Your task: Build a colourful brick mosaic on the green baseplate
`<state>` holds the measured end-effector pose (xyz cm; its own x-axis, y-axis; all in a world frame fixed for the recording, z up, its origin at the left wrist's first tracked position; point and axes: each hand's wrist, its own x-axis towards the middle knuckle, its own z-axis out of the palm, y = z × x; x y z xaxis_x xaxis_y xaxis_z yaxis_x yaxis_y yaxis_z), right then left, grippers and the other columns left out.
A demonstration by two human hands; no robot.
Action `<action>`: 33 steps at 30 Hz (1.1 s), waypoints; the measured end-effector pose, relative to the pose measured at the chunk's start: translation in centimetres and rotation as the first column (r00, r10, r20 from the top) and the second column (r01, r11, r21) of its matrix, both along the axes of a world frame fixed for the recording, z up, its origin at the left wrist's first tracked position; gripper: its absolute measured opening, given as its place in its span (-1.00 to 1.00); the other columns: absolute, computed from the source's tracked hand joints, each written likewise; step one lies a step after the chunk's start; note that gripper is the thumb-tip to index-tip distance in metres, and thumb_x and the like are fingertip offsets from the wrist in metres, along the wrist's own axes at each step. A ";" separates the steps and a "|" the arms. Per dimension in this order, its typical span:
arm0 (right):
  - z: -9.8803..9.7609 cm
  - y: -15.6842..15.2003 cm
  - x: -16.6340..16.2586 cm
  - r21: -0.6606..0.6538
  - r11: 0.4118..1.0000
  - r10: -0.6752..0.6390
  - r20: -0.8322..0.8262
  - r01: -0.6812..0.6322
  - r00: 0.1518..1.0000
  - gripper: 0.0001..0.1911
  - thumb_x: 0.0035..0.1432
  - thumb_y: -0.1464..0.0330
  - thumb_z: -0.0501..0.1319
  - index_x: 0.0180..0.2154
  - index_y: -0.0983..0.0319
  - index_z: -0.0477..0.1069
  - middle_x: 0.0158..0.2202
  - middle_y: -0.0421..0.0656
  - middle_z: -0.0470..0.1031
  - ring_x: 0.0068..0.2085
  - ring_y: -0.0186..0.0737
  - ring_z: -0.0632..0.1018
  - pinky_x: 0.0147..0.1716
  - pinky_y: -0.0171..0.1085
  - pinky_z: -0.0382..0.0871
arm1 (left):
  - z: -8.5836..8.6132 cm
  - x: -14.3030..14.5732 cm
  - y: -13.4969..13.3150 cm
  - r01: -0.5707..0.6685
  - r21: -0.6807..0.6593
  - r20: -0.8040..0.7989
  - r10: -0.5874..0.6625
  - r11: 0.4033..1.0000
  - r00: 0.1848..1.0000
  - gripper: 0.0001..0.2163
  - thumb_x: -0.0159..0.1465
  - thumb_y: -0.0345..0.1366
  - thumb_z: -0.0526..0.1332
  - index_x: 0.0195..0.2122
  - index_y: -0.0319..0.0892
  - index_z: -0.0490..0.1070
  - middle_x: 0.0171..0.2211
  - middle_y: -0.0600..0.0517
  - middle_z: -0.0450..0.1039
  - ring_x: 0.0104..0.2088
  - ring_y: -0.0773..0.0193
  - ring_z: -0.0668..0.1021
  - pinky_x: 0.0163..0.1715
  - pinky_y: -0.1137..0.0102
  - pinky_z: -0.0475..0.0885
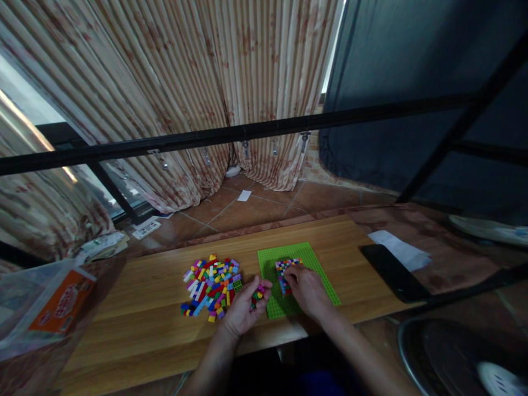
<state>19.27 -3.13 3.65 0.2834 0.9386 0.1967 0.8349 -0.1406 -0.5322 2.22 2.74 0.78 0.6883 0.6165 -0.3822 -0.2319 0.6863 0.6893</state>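
A green studded baseplate (325, 278) lies on the wooden table, carrying a low multicoloured build of small toy bricks (284, 280). Over that build is my right hand (307, 289), its fingers pinched together at the upper bricks; what sits between the fingertips is hidden. Beside the plate's left edge, my left hand (243, 311) is cupped palm up around several small bricks (258, 293), some magenta, green and yellow. Just left of it spreads a loose pile of mixed coloured bricks (210, 286).
The wooden table (140, 308) has a black flat object (394, 273) and white paper (399, 250) at its right end. A clear plastic box with an orange label (60, 302) stands at the left. A dark metal bar (264, 129) crosses beyond the table, before striped curtains (165, 82).
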 end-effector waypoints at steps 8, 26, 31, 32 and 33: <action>-0.3 0.0 -0.5 0.019 0.995 -0.091 -0.099 0.094 0.991 -0.77 0.14 0.45 0.06 -0.38 0.21 0.50 -0.39 -0.13 0.56 -0.39 -0.22 0.54 -0.38 -0.32 0.28 | 0.0 0.0 0.0 0.002 -0.014 -0.005 -0.002 1.000 1.000 -0.68 0.16 -0.07 0.20 -0.30 -0.28 0.46 -0.56 0.07 0.31 -0.67 0.58 0.22 -0.71 0.64 0.00; -1.1 0.4 -0.1 0.045 0.981 -0.161 -0.344 0.188 0.925 -0.85 0.04 0.41 0.11 -0.41 0.20 0.47 -0.47 -0.18 0.55 -0.43 -0.23 0.54 -0.40 -0.31 0.31 | -0.4 -0.1 0.0 -0.007 -0.017 -0.031 0.006 1.000 0.999 -0.69 0.17 -0.08 0.19 -0.30 -0.27 0.45 -0.56 0.08 0.31 -0.67 0.58 0.23 -0.71 0.62 0.01; -1.5 0.8 0.0 0.038 0.977 -0.180 -0.378 0.209 0.908 -0.87 0.03 0.40 0.12 -0.39 0.21 0.43 -0.47 -0.16 0.55 -0.44 -0.23 0.54 -0.43 -0.32 0.31 | -0.3 0.0 0.0 -0.012 -0.023 -0.037 0.011 1.000 0.999 -0.68 0.17 -0.07 0.19 -0.33 -0.28 0.45 -0.56 0.07 0.31 -0.67 0.57 0.25 -0.72 0.63 0.00; -1.5 0.9 0.0 0.032 0.976 -0.187 -0.369 0.214 0.910 -0.88 0.03 0.40 0.12 -0.38 0.21 0.43 -0.47 -0.16 0.55 -0.44 -0.23 0.54 -0.43 -0.32 0.32 | -0.3 0.0 -0.1 -0.010 -0.023 -0.034 0.010 1.000 0.999 -0.68 0.17 -0.07 0.19 -0.32 -0.28 0.45 -0.56 0.07 0.31 -0.67 0.57 0.25 -0.72 0.63 0.00; -1.5 1.0 0.0 0.027 0.975 -0.196 -0.356 0.219 0.914 -0.88 0.02 0.40 0.12 -0.37 0.21 0.43 -0.46 -0.16 0.55 -0.44 -0.22 0.55 -0.43 -0.31 0.32 | -0.3 0.0 -0.1 -0.012 -0.025 -0.031 0.011 1.000 0.999 -0.68 0.17 -0.07 0.19 -0.32 -0.28 0.45 -0.55 0.07 0.32 -0.67 0.57 0.26 -0.72 0.64 0.01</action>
